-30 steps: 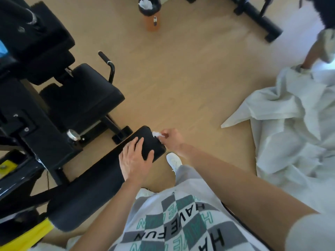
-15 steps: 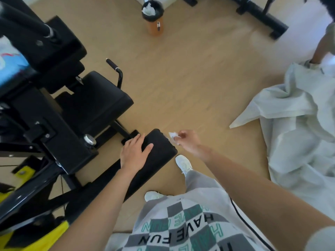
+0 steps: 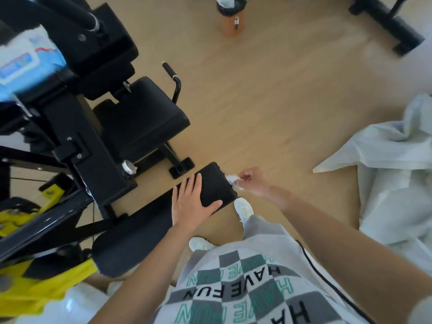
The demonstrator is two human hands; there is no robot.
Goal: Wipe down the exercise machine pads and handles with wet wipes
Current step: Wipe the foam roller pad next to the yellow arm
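A long black roller pad [image 3: 211,183] of the exercise machine runs from the lower left up to the middle of the view. My left hand [image 3: 190,202] lies flat on the pad near its end, fingers spread. My right hand [image 3: 253,181] pinches a small crumpled white wet wipe [image 3: 232,180] right at the pad's end face. Behind it stands the black seat pad [image 3: 142,118] with a curved black handle [image 3: 174,80] beside it.
The machine's black frame [image 3: 88,146] with a silver knob [image 3: 128,168] and yellow parts [image 3: 35,284] fills the left. A blue wipes pack [image 3: 21,64] rests on top. An orange bin [image 3: 231,17] stands far off. White sheeting [image 3: 395,174] lies on the right floor.
My right hand with the wipe has slid from the pad's top corner out along its end face. The left hand has stayed on the pad while the view shifted.
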